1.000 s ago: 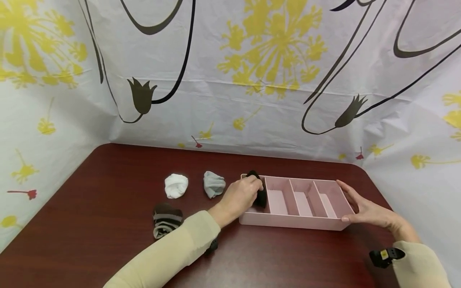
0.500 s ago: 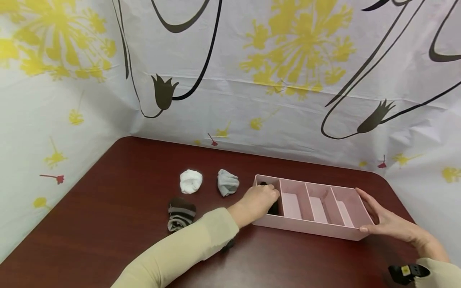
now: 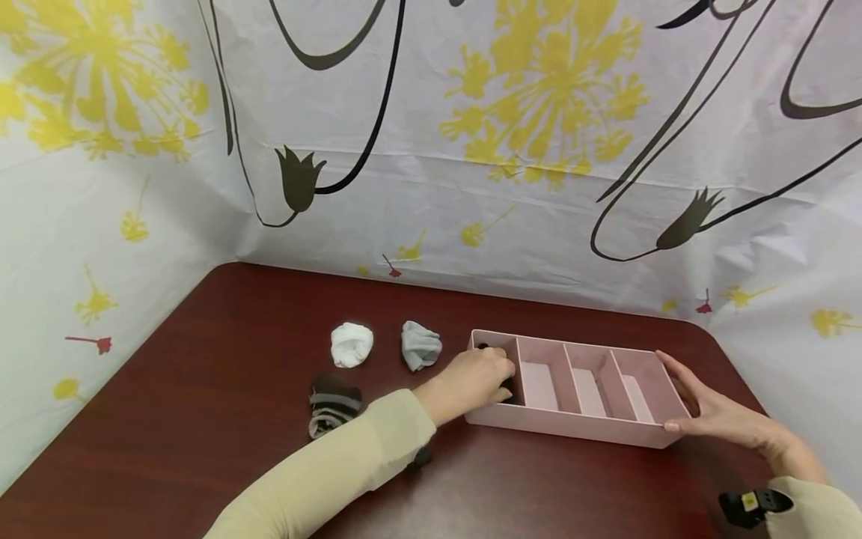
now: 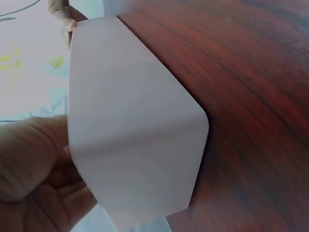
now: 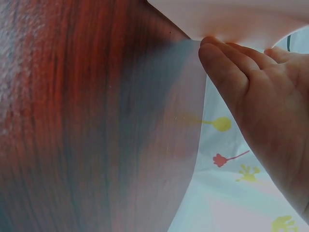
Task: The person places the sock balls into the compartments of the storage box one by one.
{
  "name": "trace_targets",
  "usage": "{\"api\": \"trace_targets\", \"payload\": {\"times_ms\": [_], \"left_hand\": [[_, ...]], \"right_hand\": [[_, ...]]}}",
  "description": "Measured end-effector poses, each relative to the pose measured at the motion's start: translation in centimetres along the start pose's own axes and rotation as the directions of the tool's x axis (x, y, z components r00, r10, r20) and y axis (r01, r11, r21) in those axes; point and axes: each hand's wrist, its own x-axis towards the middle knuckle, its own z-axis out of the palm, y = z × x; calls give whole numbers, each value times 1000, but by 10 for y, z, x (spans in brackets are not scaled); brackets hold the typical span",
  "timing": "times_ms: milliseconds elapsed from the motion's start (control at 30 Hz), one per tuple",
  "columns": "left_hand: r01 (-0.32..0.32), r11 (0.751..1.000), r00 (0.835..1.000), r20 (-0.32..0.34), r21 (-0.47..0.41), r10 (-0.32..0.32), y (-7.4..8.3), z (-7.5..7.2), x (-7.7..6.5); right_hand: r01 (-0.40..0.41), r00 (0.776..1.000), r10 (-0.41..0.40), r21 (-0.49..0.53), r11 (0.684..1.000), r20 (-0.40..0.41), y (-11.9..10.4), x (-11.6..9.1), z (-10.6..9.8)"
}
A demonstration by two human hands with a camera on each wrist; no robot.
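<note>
A pink divided box (image 3: 572, 424) stands on the table, its compartments in a row. My left hand (image 3: 471, 382) reaches into the leftmost compartment, fingers curled over a black sock (image 3: 509, 388) that the hand mostly covers. In the left wrist view, that hand (image 4: 34, 169) bends over the rim, and the box wall (image 4: 130, 116) hides the sock. At the opposite end, my right hand (image 3: 720, 412) grips the box, thumb at the front corner and fingers at the back one. The right wrist view shows this hand's fingers (image 5: 227, 67) against the box's outer side (image 5: 231, 19).
Left of the box lie a rolled grey sock (image 3: 420, 346), a white one (image 3: 352, 345) and a striped brown one (image 3: 333, 404). A dark object (image 3: 420, 458) shows partly behind the left sleeve (image 3: 350, 457). A patterned sheet (image 3: 417, 187) hangs behind the dark red table (image 3: 269, 337).
My left hand has lowered the black sock into the leftmost compartment, and its thumb now stands further out. The right hand keeps its hold on the box. The head view has shifted.
</note>
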Motion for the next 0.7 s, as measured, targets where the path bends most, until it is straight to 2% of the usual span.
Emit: {"api": "trace_targets", "payload": {"times_ms": [133,267,400,533,700], "left_hand": [[-32,984,998,-66,-175,20,-11,-6,-14],[-79,943,988,-148,-324,32,-32,-13,-37],[-72,920,978,-207,-384,-9,-55,-14,-66],[-29,909,974,-215,-415,-67,-74,-13,-93],[34,897,968,-210,-441,-139,-89,-13,-120]], "right_hand": [[1,1000,-1,4,1000,3,2,0,0],[17,1000,-17,-12,1000,-2,4,1,0],[22,1000,-22,-21,1000,0,5,3,0],[29,999,-29,12,999,13,5,3,0],[27,999,-28,36,999,18,5,2,-1]]}}
